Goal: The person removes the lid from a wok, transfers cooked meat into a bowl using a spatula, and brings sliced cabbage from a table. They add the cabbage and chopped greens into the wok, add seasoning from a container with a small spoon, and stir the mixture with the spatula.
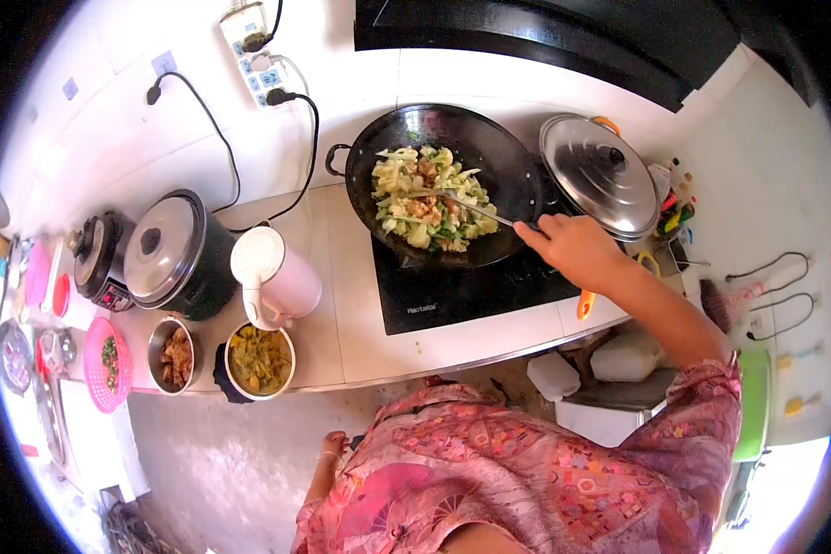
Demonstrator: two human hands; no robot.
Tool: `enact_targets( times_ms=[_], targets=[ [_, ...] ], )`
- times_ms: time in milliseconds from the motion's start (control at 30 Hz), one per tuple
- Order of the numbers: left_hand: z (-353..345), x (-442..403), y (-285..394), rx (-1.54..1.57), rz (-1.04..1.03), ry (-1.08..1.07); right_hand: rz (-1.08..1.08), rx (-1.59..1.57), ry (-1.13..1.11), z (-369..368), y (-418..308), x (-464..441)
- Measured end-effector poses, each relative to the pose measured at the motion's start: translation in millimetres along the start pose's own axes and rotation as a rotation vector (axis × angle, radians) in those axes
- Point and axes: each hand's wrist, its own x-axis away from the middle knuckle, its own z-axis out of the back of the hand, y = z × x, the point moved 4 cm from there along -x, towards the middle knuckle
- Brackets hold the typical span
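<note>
Clock directions taken from the centre of the wok.

- Tiled countertop: runs across the view, carrying all the cookware below.
- Black induction cooktop, marked "Haotaitai": under the wok, showing mainly at 5 to 6.
- Black wok: on the cooktop, loop handle at 9.
- Domed metal lid with black knob: at 3, just beside the wok.
- Black lidded pot: between 8 and 9.
- Chopped pale-green vegetable, brown pieces mixed in: heaped in the wok, left of its centre.
- Pink electric kettle, white top: at 8, near the pot.
- Pink mesh basket, holding chopped greens: at 8, farthest out of the vessels listed.
- Right hand: at 4; fingers closed round the spatula's handle.
- White-rimmed bowl of yellow-green food: between 7 and 8, at the counter's front edge.
- Steel bowl of brown chunks: at 8, between basket and white-rimmed bowl.
- Spatula: slants toward 4, working end touching the heap.
- Left hand: at 7, low beside the patterned garment; fingers look curled; cannot tell whether they grip anything.
</note>
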Motion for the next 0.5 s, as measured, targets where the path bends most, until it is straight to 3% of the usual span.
enact_targets(
  times_ms=[67,133,267,333,433,500],
  targets=[
    [17.7,-26.1,-25.7,0.053,0.074,-0.033,-0.115,0.044,0.003,30.1,3.2,12.8],
    [21.6,-35.0,-30.8,0.047,0.098,-0.058,-0.172,-0.102,0.038,55.0,8.1,23.2],
    [23.4,-42.3,-31.3,-0.031,0.029,-0.013,-0.123,-0.104,0.034,99.0,-15.2,30.7],
    [21.5,-47.2,-33.5,-0.035,-0.021,-0.016,-0.098,-0.108,-0.147,99.7,-35.4,19.6],
    [10.7,-61.4,-27.9,-0.002,-0.124,-0.001,-0.124,-0.077,-0.214,39.3,-58.2,-20.3],
    [6.7,-51.8,-8.4,-0.253,-0.225,0.057,-0.17,-0.027,-0.216,8.8,-61.1,-48.5]
  ],
)
